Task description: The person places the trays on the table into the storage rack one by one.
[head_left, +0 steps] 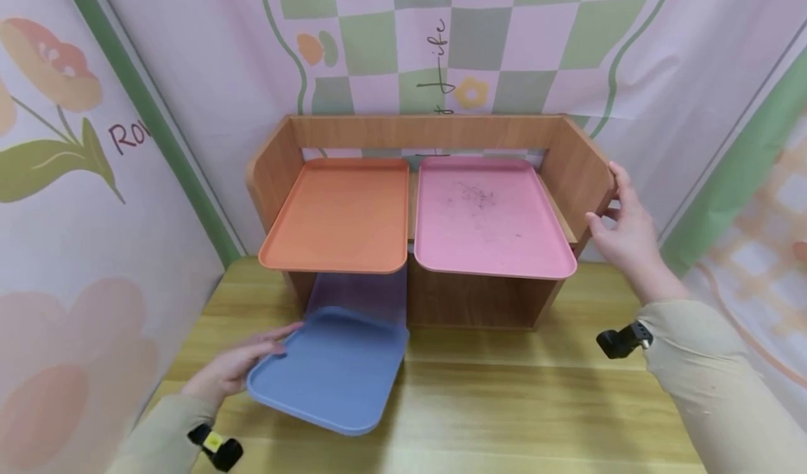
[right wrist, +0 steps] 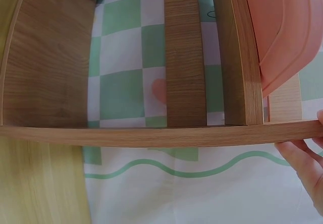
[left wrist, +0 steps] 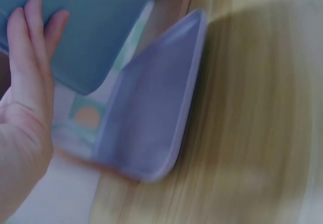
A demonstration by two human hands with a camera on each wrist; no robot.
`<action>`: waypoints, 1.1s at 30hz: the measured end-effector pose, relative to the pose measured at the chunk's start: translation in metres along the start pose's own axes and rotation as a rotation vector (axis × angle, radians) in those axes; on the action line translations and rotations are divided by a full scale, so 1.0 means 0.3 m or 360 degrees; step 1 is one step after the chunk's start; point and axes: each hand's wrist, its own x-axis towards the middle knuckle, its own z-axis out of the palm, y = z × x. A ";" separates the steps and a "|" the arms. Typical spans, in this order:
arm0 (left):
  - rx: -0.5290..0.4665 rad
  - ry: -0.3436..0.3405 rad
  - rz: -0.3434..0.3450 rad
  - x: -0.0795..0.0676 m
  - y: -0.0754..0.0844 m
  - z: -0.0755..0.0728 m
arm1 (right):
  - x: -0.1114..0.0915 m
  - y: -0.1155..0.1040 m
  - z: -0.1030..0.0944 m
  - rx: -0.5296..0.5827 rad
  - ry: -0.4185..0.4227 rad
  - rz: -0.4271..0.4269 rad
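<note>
My left hand [head_left: 236,362] grips the left edge of a blue tray [head_left: 334,372], held tilted in front of a wooden desk shelf [head_left: 425,132]. In the left wrist view, fingers [left wrist: 33,47] lie along the tray's underside. Behind it, a lavender tray [head_left: 359,295] sits in the shelf's lower left compartment. My right hand [head_left: 630,232] holds the front edge of the shelf's right side panel [head_left: 576,176], thumb on one side and fingers on the other. On the upper level, an orange tray [head_left: 343,215] and a marked pink tray [head_left: 492,215] lie side by side.
The shelf stands on a light wooden table [head_left: 492,397], against a printed curtain [head_left: 479,33]. More printed cloth hangs at the left [head_left: 76,236] and right. Both upper trays overhang the shelf board's front edge. The lower right compartment [head_left: 473,302] shows a bare wooden floor.
</note>
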 end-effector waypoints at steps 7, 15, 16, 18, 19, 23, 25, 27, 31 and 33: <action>-0.0012 0.0129 0.0052 0.168 -0.052 0.097 | 0.002 -0.006 0.003 -0.0010 -0.0006 0.0016; 0.0046 0.0195 0.0056 0.371 -0.101 0.212 | 0.007 0.001 -0.002 0.0009 -0.0014 0.0028; 0.0051 0.0223 0.0042 0.400 -0.112 0.227 | 0.007 0.002 -0.003 0.0006 -0.0013 0.0035; 0.0060 0.0283 0.0029 0.456 -0.138 0.252 | 0.007 0.005 -0.003 0.0002 -0.0016 0.0044; 0.0065 0.0316 0.0016 0.486 -0.151 0.264 | 0.007 0.007 -0.004 0.0003 -0.0018 0.0047; 0.0144 0.0453 -0.0025 0.586 -0.195 0.301 | 0.008 0.011 -0.008 -0.0002 -0.0026 0.0052; 0.0177 0.0497 -0.0033 0.627 -0.212 0.316 | 0.009 0.011 -0.010 -0.0006 -0.0027 0.0053; 0.0193 0.0523 -0.0020 0.660 -0.227 0.332 | 0.009 0.009 -0.011 -0.0016 -0.0025 0.0054; 0.0219 0.0586 -0.0014 0.701 -0.260 0.369 | 0.007 0.006 -0.011 -0.0011 -0.0015 0.0029; 0.0219 0.0617 -0.0020 0.712 -0.278 0.386 | 0.007 0.006 -0.010 -0.0011 -0.0016 0.0016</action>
